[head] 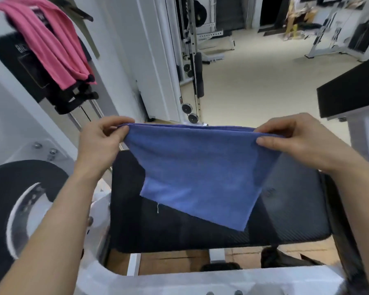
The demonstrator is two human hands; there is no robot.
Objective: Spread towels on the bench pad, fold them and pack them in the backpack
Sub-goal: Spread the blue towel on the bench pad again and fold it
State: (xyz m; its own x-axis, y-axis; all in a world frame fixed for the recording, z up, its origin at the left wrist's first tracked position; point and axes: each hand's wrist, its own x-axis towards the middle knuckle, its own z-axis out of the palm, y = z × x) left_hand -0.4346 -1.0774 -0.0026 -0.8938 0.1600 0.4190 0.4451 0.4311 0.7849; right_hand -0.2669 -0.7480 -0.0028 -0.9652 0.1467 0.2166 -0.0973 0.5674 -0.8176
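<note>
Both bare forearms extend forward. Left grip (103,136) pinches the blue towel (196,167) at its upper left corner; right grip (290,138) pinches its upper right corner.

A blue towel (196,167), pinched at its top corners by the left hand (102,137) and right hand (296,139), hangs across the middle of the black bench pad (290,211). The pad's near and right parts lie bare. A white machine frame (200,277) borders its near side, and a raised black pad (349,94) juts in at upper right.
</note>
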